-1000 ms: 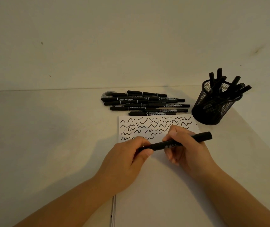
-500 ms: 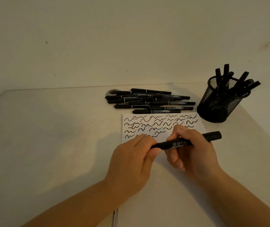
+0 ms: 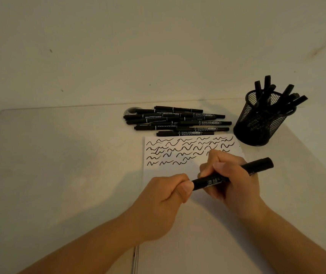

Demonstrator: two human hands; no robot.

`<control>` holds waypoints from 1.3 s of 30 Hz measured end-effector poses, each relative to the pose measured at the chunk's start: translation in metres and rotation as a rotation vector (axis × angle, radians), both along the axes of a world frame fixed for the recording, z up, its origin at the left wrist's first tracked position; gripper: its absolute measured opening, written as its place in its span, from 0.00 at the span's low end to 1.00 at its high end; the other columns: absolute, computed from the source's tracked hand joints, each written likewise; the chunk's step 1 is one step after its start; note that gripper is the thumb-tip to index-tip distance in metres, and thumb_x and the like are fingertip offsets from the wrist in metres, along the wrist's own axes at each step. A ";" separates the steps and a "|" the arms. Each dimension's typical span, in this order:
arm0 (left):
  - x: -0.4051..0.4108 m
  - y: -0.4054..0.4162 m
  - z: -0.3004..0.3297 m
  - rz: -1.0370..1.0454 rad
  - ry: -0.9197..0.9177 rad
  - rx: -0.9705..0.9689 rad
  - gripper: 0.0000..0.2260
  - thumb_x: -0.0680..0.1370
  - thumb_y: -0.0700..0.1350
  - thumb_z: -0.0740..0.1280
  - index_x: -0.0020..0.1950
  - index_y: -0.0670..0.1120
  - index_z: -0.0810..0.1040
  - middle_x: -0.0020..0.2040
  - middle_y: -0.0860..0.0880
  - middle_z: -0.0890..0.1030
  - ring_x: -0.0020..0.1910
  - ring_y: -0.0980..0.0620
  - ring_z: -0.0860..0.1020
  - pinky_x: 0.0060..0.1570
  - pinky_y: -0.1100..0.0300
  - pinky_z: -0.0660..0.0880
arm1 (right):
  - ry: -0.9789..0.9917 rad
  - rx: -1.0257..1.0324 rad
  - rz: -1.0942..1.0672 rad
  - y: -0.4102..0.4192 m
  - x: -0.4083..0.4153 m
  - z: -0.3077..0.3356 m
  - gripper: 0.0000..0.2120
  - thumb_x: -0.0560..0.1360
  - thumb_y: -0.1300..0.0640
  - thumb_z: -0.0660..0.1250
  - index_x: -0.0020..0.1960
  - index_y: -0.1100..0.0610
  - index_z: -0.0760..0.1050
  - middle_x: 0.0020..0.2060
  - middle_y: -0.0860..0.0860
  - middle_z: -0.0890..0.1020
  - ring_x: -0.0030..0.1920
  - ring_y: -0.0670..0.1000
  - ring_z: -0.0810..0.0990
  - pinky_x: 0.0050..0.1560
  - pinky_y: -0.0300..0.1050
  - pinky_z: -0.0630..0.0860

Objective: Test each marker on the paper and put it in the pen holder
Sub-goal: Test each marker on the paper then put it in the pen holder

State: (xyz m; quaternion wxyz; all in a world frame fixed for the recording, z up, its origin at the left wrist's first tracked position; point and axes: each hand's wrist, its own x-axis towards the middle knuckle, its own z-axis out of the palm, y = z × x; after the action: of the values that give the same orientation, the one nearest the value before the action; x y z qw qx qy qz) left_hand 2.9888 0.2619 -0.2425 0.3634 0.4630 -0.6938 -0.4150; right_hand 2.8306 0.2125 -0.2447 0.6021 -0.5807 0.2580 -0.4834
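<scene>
Both hands hold one black marker (image 3: 235, 173) level above the white paper (image 3: 197, 224). My right hand (image 3: 231, 178) grips its barrel in the middle. My left hand (image 3: 164, 202) is closed around its left end, which is hidden in the fingers, so the cap there cannot be seen. Rows of black squiggles (image 3: 187, 150) cover the top of the sheet. A pile of black markers (image 3: 178, 121) lies on the table beyond the paper. The black mesh pen holder (image 3: 261, 123) stands at the right with several markers sticking out of it.
A roll of tape (image 3: 131, 111) lies partly under the left end of the marker pile. The pale table (image 3: 49, 165) meets a plain wall at the back. More sheets show under the paper's left edge (image 3: 136, 258).
Both hands have stayed on the marker in the same grip. The camera has shifted slightly, so the scene sits a little differently in the frame.
</scene>
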 end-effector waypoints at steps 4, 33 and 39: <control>0.005 0.001 0.002 -0.092 0.108 0.173 0.15 0.75 0.59 0.56 0.30 0.57 0.70 0.25 0.56 0.65 0.24 0.58 0.60 0.26 0.66 0.60 | -0.026 -0.028 0.058 -0.001 0.000 0.003 0.11 0.66 0.54 0.58 0.28 0.58 0.71 0.18 0.46 0.70 0.19 0.48 0.64 0.24 0.35 0.60; -0.001 -0.050 0.079 0.148 -0.332 -0.279 0.25 0.72 0.69 0.44 0.37 0.55 0.74 0.27 0.53 0.74 0.26 0.61 0.73 0.31 0.64 0.69 | 0.983 -0.975 -0.621 -0.037 -0.055 0.079 0.08 0.68 0.65 0.73 0.47 0.62 0.79 0.39 0.53 0.79 0.34 0.53 0.78 0.37 0.31 0.68; 0.017 -0.112 0.061 0.207 -0.735 -0.301 0.06 0.78 0.53 0.58 0.48 0.54 0.73 0.43 0.57 0.75 0.43 0.59 0.74 0.48 0.57 0.72 | 0.707 -0.517 -0.863 -0.073 -0.092 0.100 0.04 0.75 0.58 0.66 0.50 0.54 0.75 0.44 0.47 0.77 0.40 0.42 0.78 0.39 0.40 0.74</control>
State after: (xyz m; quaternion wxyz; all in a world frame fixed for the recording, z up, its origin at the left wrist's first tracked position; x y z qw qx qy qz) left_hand 3.0053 0.1498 -0.1819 0.1948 0.5897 -0.7800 -0.0769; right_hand 2.7386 0.1395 -0.1449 0.0696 -0.6762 0.5284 -0.5086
